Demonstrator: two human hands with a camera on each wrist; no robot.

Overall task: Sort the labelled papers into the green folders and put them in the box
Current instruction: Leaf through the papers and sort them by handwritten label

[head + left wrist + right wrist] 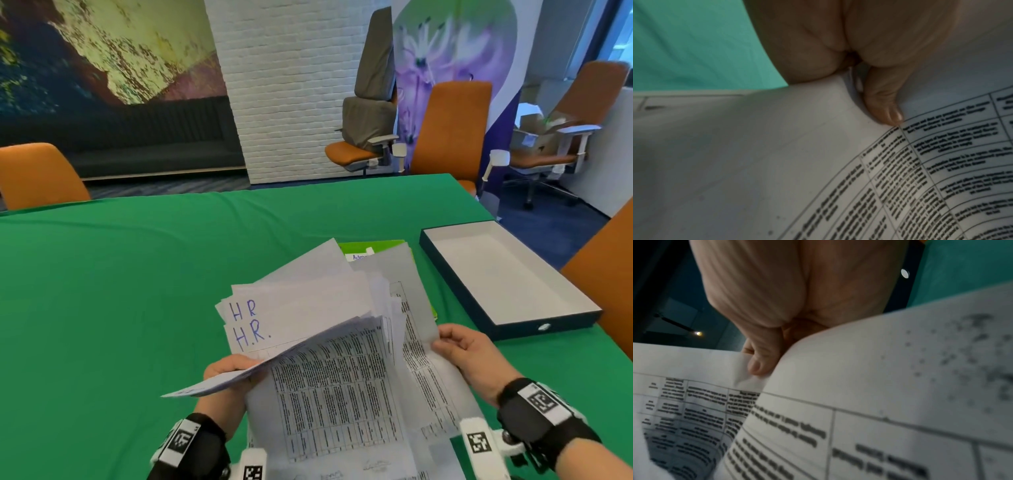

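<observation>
Both hands were up over the green tablecloth [137, 274], fanning a stack of papers [342, 377]. Left hand [229, 371] gripped the left side of the stack: thumb [882, 104] pressed down on a printed table sheet, fingers hidden underneath. Two sheets handwritten "HR" [243, 310] and "H.R." [251, 337] were folded up and back over that hand. Right hand [469, 353] pinched the right edge of a single printed sheet [421, 346], thumb [760, 363] on top, fingers curled behind it, holding it peeled away from the rest.

Green folders [376, 247] lay flat on the cloth just behind the papers, mostly covered by them; a white label [359, 257] starting "Adm" showed on top. The box [507, 274], dark outside and white inside, sat open on the table to the right of the folders, with no papers in it. Right hand was near its front corner, not touching.

Orange chairs [452, 130] stood round the table.
</observation>
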